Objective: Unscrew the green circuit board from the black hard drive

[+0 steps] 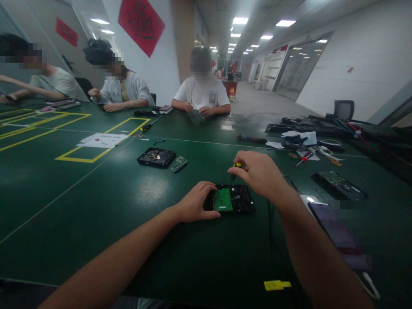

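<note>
A black hard drive lies flat on the green table, its green circuit board facing up. My left hand grips the drive's left end, with the thumb along the near edge and the fingers at the far edge. Above the drive, my right hand pinches the yellow and black handle of a screwdriver. The screwdriver stands about upright, and its shaft points down at the far edge of the circuit board. Whether its tip sits in a screw is too small to tell.
Another drive and a loose circuit board lie to the left. At right are a third drive, a phone and a red-tipped screwdriver. A yellow tag lies near the front. Several people sit across the table.
</note>
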`<state>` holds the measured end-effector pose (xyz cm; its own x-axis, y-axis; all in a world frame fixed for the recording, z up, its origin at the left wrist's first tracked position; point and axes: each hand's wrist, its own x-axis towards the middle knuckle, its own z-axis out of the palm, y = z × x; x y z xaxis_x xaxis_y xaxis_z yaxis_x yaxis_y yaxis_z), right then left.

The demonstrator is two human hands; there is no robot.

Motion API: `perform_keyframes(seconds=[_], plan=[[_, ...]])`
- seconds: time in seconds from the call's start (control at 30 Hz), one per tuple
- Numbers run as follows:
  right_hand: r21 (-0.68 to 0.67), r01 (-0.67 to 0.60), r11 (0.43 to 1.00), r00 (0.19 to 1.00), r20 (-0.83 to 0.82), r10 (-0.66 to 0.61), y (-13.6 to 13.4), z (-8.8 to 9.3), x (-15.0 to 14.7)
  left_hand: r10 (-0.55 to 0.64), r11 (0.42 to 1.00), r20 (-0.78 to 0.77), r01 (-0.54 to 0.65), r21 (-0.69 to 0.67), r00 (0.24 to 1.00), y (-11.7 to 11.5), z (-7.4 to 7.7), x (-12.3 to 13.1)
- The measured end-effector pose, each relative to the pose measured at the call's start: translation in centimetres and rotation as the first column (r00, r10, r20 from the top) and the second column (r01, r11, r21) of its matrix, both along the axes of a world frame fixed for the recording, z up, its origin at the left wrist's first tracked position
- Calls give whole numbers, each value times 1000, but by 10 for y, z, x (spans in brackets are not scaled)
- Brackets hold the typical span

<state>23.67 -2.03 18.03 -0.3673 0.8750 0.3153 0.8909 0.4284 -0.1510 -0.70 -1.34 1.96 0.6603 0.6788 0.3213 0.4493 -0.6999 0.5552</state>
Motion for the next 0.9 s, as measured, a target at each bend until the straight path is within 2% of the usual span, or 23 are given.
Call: perform_keyframes(seconds=[0.2, 0.5, 0.67, 0.9], plan=[[-39, -134, 990, 987, -96, 129, 2, -2, 1, 4, 1000, 0, -4, -6, 1000, -1, 2, 0], [-96, -219, 971, 973, -97, 210, -1, 0, 10, -3, 1000, 8, 3, 4, 1000, 1, -1, -1], [-102, -180, 978, 982, -79, 172, 0, 0, 7, 0, 1000, -9, 0, 16, 1000, 1, -3, -1], [-54, -52, 997, 999, -16, 51, 5, -12, 4, 9, 1000, 10, -9, 9, 1000, 0, -2, 1]])
